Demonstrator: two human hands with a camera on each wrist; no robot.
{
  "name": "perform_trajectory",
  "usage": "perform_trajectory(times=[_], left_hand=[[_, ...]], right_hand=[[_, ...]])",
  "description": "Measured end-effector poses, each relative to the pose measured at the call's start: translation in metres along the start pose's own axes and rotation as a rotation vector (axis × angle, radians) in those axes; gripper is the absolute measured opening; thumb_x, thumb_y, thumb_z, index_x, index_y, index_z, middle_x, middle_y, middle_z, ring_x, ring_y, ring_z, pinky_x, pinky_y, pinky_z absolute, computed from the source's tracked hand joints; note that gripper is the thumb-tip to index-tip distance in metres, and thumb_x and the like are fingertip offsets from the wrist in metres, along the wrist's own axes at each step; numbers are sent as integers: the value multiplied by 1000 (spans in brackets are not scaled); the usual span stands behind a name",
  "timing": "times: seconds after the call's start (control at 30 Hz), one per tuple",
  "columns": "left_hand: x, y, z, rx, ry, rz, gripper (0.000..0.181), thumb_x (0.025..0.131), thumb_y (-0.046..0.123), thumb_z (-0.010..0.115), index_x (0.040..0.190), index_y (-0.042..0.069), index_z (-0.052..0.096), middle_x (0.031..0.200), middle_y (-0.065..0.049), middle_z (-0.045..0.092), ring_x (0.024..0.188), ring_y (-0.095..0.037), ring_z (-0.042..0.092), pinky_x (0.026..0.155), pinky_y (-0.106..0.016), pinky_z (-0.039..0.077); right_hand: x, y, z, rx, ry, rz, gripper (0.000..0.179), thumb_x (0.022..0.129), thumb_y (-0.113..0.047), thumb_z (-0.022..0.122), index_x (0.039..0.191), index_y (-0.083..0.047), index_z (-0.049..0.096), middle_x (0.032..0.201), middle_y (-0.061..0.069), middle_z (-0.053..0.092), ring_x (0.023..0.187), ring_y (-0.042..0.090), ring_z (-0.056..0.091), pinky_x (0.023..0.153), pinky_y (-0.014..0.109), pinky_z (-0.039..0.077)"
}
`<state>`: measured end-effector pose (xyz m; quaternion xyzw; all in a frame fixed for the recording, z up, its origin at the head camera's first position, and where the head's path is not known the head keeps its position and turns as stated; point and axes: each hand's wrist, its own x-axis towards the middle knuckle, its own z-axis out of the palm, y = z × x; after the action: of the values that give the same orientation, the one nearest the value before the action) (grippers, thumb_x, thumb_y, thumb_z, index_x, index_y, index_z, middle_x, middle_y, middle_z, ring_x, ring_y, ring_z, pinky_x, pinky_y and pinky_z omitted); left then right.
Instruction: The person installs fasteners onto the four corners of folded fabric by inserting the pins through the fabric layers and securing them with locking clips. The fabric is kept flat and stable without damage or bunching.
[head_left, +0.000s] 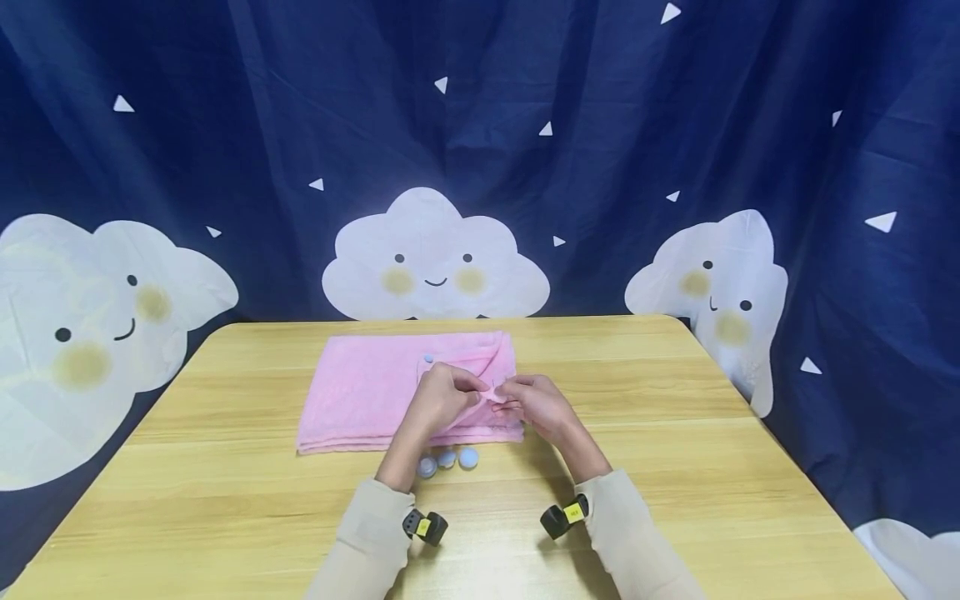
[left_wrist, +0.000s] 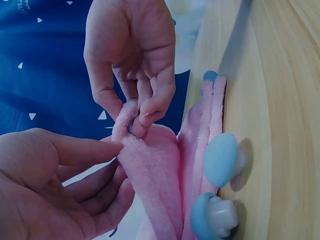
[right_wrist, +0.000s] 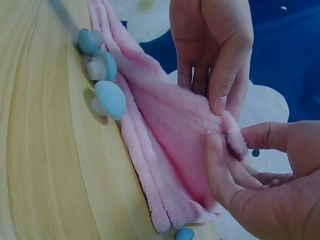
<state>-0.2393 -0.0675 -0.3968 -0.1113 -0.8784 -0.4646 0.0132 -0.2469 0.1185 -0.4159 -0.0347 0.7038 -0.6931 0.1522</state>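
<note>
A folded pink plush blanket [head_left: 367,392] lies on the table, its right-hand layer lifted and bunched. My left hand [head_left: 441,402] pinches the raised cloth between thumb and fingers. Close beside it, my right hand [head_left: 543,407] pinches the same fold from the right. A small grey-blue bit [right_wrist: 228,141] shows inside the fold at my right fingers; its kind is mostly hidden. Along the blanket's near edge stand three pale blue mushroom-shaped fasteners, one of them a ribbed-cap fastener [right_wrist: 110,100]. Another blue fastener [right_wrist: 185,233] sits by the blanket's right corner.
A small blue cap [head_left: 428,358] rests on top of the blanket beyond my left hand. The wooden table [head_left: 225,500] runs back to a dark blue curtain [head_left: 285,100] printed with clouds. Black wrist cameras [head_left: 426,527] sit over both beige sleeves.
</note>
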Motion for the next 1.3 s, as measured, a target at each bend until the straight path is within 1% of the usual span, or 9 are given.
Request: perform_trajectory(times=[0.2, 0.43, 0.5, 0.63, 0.77, 0.87, 1.03, 1.17, 1.3], left_hand=[[0, 0, -1, -1, 5, 6, 15, 82, 0, 75, 92, 9, 81, 94, -7, 79, 95, -24, 74, 88, -42, 58], [-3, 4, -7, 34, 43, -66, 20, 84, 13, 78, 103, 9, 74, 88, -3, 76, 81, -17, 69, 79, -38, 55], [-6, 5, -10, 64, 36, -49, 16, 85, 14, 78, 99, 10, 73, 85, -1, 74, 78, -16, 67, 76, -36, 53], [-15, 4, -13, 137, -30, 4, 6, 84, 10, 78, 86, 11, 73, 76, 2, 69, 70, -14, 61, 69, -32, 49], [-24, 1, -11, 191, -131, 14, 9, 83, 7, 79, 79, 12, 71, 70, 3, 65, 63, -13, 56, 64, -29, 47], [-29, -1, -7, 230, -203, 21, 9, 80, 6, 80, 81, 10, 72, 72, 2, 66, 61, -13, 58, 65, -30, 49], [-32, -2, 2, 274, -318, 11, 19, 75, 6, 84, 90, 7, 73, 84, -2, 69, 72, -15, 61, 73, -35, 54], [-35, -2, 8, 292, -351, -25, 23, 71, 4, 86, 89, 7, 73, 88, -4, 69, 73, -16, 62, 73, -36, 54], [-37, -2, 11, 348, -346, -14, 26, 65, 3, 87, 86, 8, 72, 88, -4, 69, 80, -19, 61, 79, -39, 52]], right_hand=[[0, 0, 0, -16, 17, -1, 23, 95, -6, 57, 109, 12, 61, 88, 7, 67, 78, 14, 67, 83, 30, 59], [-1, -1, 0, -27, 18, -16, 23, 95, -7, 57, 107, 12, 62, 89, 6, 66, 78, 15, 66, 83, 32, 58], [-1, -1, 0, -29, 18, -16, 23, 95, -7, 56, 107, 12, 63, 90, 6, 66, 78, 15, 66, 83, 32, 58], [0, 0, 0, -21, 24, -7, 21, 94, -6, 56, 104, 11, 63, 89, 6, 66, 77, 15, 66, 80, 30, 58], [1, 1, -1, -20, 20, -5, 19, 94, -6, 56, 103, 10, 63, 89, 6, 65, 77, 15, 66, 78, 28, 58], [1, 1, -2, -31, 9, -13, 22, 95, -7, 56, 105, 12, 62, 89, 6, 65, 77, 15, 66, 78, 28, 57], [-1, 1, -1, -34, -5, -8, 28, 95, -7, 56, 112, 16, 61, 89, 7, 68, 78, 14, 67, 82, 30, 58], [0, 2, -1, -29, -9, 0, 27, 95, -6, 57, 111, 15, 62, 86, 8, 70, 77, 15, 68, 82, 32, 60], [1, 1, 0, -25, -3, 5, 23, 94, -6, 58, 108, 12, 63, 85, 8, 69, 76, 15, 68, 80, 31, 60]])
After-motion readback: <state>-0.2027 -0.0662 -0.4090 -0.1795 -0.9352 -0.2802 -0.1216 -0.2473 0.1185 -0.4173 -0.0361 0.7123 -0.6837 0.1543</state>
